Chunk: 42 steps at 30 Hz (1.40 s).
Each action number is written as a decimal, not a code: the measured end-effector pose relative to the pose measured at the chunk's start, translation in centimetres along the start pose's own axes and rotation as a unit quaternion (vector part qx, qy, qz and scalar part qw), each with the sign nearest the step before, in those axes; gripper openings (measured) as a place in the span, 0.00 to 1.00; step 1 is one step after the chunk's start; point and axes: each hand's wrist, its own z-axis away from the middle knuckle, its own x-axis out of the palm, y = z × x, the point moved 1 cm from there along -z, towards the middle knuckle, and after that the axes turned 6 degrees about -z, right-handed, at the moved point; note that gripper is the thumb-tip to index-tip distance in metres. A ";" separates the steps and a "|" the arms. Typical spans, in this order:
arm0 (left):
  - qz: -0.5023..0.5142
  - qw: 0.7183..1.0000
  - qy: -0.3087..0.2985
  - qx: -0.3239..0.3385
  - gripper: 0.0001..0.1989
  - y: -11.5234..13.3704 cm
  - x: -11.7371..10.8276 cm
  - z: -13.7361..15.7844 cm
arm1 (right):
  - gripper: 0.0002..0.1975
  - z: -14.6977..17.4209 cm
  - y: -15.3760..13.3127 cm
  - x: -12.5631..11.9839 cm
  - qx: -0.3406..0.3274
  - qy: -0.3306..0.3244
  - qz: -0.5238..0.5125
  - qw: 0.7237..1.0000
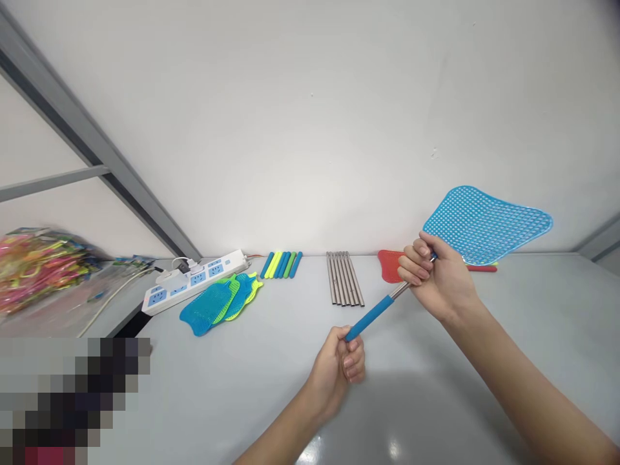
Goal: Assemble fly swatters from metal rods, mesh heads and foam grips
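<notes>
Across both hands, tilted above the table, is a fly swatter [372, 316] with a blue grip, a metal rod and a blue mesh head. My left hand [338, 368] is closed round the lower end of the blue grip. Higher up, my right hand [436, 274] wraps the metal rod close to the mesh head. Behind the right hand lies a red swatter [390, 266], partly hidden, with a red handle end [483, 268] showing at its right. Several metal rods [345, 281] lie side by side in the middle, just beyond the left hand.
Several coloured grips [281, 265] lie in a row near the wall. Left of them, blue, green and yellow swatter heads [208, 307] overlap beside a white power strip [194, 284] with plugs in it. Bagged colourful items [43, 268] sit at far left, past a grey frame post [140, 194].
</notes>
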 end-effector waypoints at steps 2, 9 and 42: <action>0.001 1.000 0.002 0.006 0.13 0.0 -0.1 0.0 | 0.15 0.0 0.0 0.0 -0.003 0.001 0.001 1.000; 0.003 1.000 -0.015 0.022 0.11 0.2 -0.2 -0.1 | 0.15 0.0 -0.1 0.0 -0.011 0.000 0.003 1.000; -0.198 0.979 -0.049 -0.008 0.18 -0.3 1.2 0.9 | 0.19 1.0 4.3 0.1 0.136 -0.033 0.000 0.990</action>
